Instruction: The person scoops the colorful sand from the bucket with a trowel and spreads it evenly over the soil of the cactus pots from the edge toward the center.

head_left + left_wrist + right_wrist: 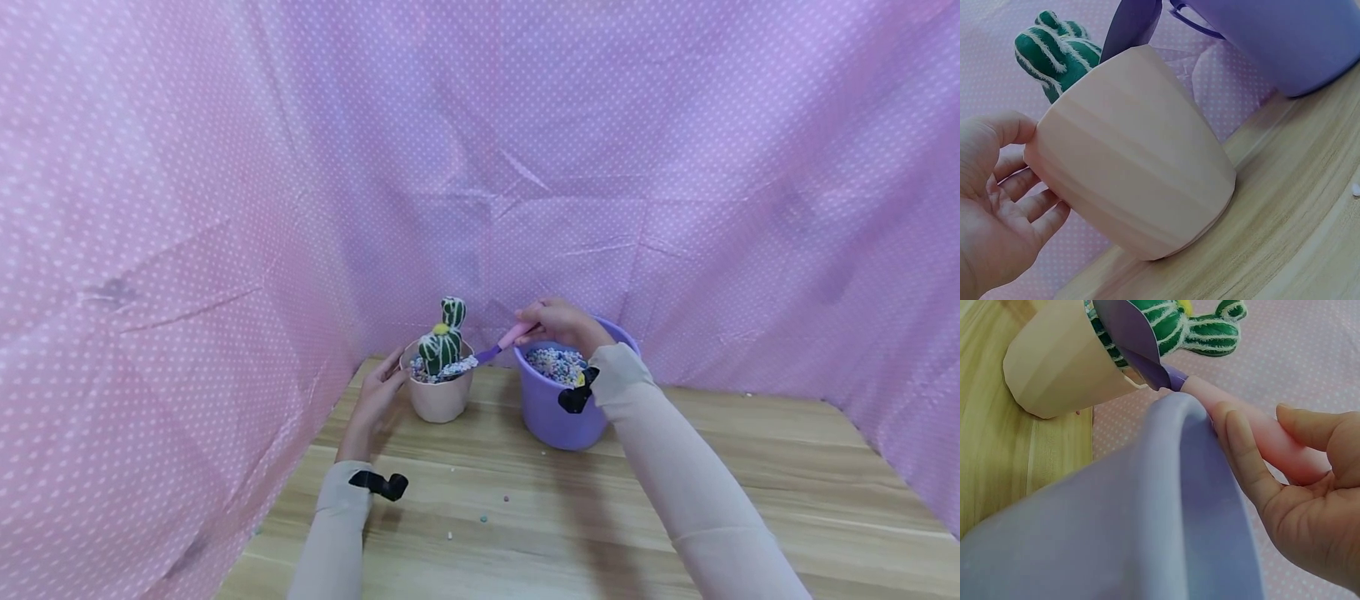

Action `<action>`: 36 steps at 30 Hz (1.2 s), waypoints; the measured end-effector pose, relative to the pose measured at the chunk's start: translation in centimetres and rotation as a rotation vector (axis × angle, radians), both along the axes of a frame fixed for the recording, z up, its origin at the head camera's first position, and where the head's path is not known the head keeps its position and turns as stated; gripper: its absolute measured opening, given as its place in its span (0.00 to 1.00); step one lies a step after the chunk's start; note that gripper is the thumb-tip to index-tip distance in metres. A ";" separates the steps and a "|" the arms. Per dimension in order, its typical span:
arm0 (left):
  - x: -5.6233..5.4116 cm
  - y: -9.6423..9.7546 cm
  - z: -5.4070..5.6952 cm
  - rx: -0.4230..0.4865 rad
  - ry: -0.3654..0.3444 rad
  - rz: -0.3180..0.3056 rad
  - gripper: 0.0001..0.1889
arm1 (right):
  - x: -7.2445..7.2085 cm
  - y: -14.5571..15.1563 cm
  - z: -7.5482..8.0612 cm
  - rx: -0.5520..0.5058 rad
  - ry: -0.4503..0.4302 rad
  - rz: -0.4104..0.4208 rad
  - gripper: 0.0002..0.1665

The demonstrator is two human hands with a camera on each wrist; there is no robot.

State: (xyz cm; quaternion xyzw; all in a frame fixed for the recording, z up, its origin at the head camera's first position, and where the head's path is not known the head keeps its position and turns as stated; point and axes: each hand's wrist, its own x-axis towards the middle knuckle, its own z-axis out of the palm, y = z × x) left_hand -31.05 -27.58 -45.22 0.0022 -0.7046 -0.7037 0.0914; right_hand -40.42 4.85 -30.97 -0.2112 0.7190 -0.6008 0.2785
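At the left we record the left hand [378,396], its thumb at the rim and its fingers curved against the outer wall of a pale pink flowerpot [438,404]. The flowerpot stands upright on the wood-grain tabletop [712,437], immediately right of that grip. Rising from it, just right of the left fingertips, we note a white-ribbed green cactus [442,354] bearing a yellow flower.

Next comes a hand trowel [489,353] with a purple blade and a pink handle. Its blade, loaded with small pale beads [461,365], extends left from the right grip, in over the flowerpot's rim beside the cactus; we cannot tell whether it touches either.

Directly below the right grip we find a purple bucket [543,417], partly filled with multicoloured pellets [551,365]. The right hand [562,323], above the bucket's mouth, pinches the trowel's handle between thumb and fingers. We observe a few loose beads on the tabletop, nearer the wearer than both grips. Beyond both hands we record a pink polka-dot cloth [675,167].
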 end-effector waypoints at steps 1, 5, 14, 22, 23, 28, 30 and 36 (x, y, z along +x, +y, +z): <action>0.0 0.0 0.0 0.002 -0.001 -0.003 0.32 | 0.0 0.0 0.0 -0.003 0.000 -0.004 0.21; 0.0 -0.1 0.1 0.009 0.001 -0.005 0.32 | 0.1 0.0 -0.1 0.009 0.017 -0.011 0.21; 0.0 0.2 0.0 0.067 0.031 0.089 0.30 | 0.1 -0.2 0.0 0.018 0.024 -0.020 0.23; -0.2 0.5 -0.2 0.123 0.026 0.173 0.27 | 0.2 -0.3 0.0 0.011 0.011 -0.033 0.21; -0.1 0.7 -0.1 0.125 0.026 0.186 0.26 | 0.2 -0.3 0.0 0.011 0.008 -0.035 0.21; 0.4 1.7 -0.2 0.137 0.042 0.197 0.26 | 0.2 -0.2 -0.1 0.021 0.015 -0.029 0.22; 0.4 2.0 -0.3 0.144 0.047 0.182 0.27 | 0.2 -0.1 -0.1 0.024 0.018 -0.028 0.22; 0.3 1.7 -0.2 0.100 0.051 0.154 0.27 | 0.2 -0.2 -0.1 0.025 0.020 -0.032 0.22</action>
